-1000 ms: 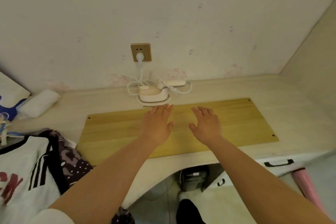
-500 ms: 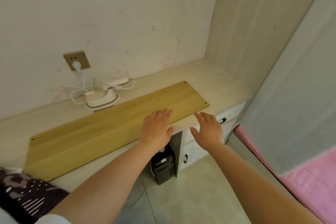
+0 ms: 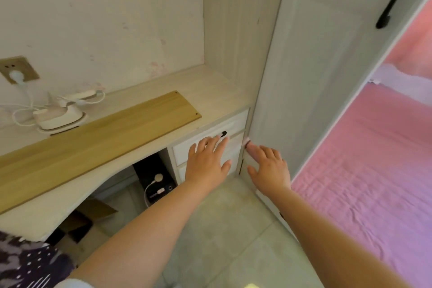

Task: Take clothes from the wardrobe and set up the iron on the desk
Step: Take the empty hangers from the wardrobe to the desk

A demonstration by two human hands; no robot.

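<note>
Two hands empty, fingers spread: left hand (image 3: 207, 162), right hand (image 3: 268, 168) | iron (image 3: 58, 117) far left on desk (image 3: 210, 91)

Pale desk (image 3: 210, 91): wooden board (image 3: 98, 133), iron (image 3: 58, 117), cable.

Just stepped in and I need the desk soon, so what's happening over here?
A person is reaching both bare hands, open and empty, toward the tall pale wardrobe door beside the light wooden desk. The left hand is in front of the white desk drawers; the right hand is at the door's lower edge. The door looks shut and no clothes are out yet. The small white iron sits at the back of the desk, its cord plugged into the wall socket.
</note>
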